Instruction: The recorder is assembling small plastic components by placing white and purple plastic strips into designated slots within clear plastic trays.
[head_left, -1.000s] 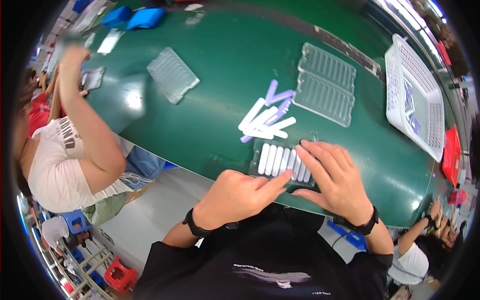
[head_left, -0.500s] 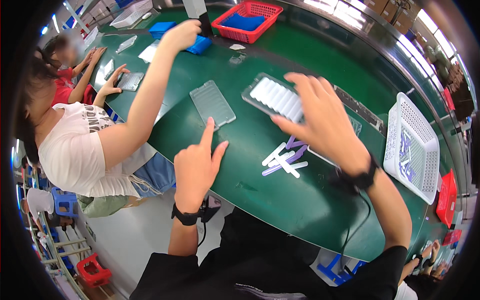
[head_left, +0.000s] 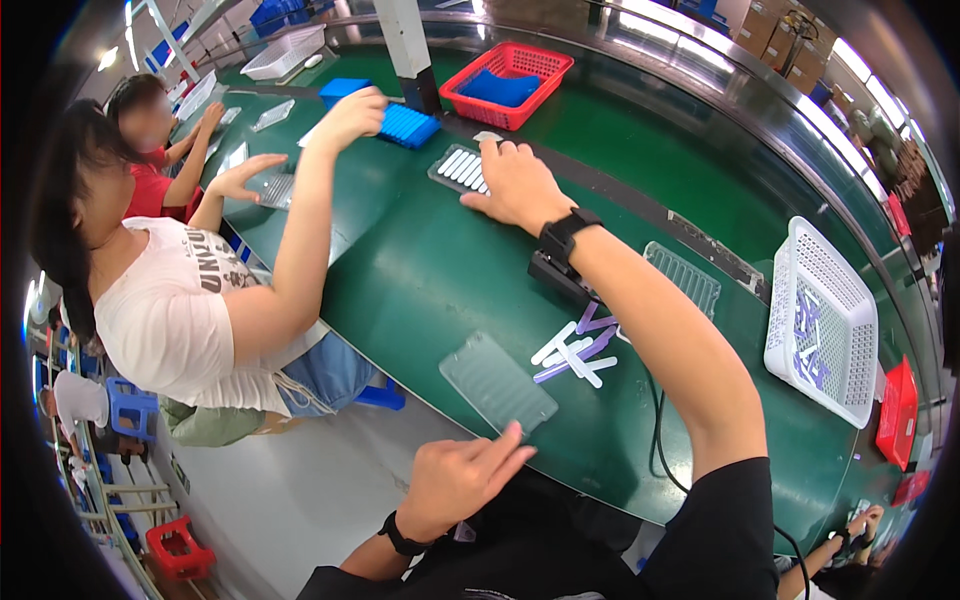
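Observation:
My right hand [head_left: 522,182] reaches far across the green table and grips the right end of a clear plastic tray [head_left: 441,173] filled with a row of white strips. The palm and fingers hide that end. Close to the table's near edge lies another clear plastic tray [head_left: 495,375], ribbed, with no strips in it. At its near corner is my left hand [head_left: 462,475], fingers stretched out, the fingertips touching the tray from above. White and purple strips [head_left: 575,350] form a loose pile between the near tray and my right forearm.
A ribbed clear tray [head_left: 685,278] lies beyond my right forearm. On the right stands a white basket [head_left: 820,385] containing strips. A red basket [head_left: 565,75] with blue contents sits at the back, near blue trays [head_left: 410,125]. A co-worker's arm [head_left: 310,215] reaches in from the left.
My right hand has carried the filled tray farther away and to the left. The ribbed tray under my left fingertips has slid toward me and slightly right.

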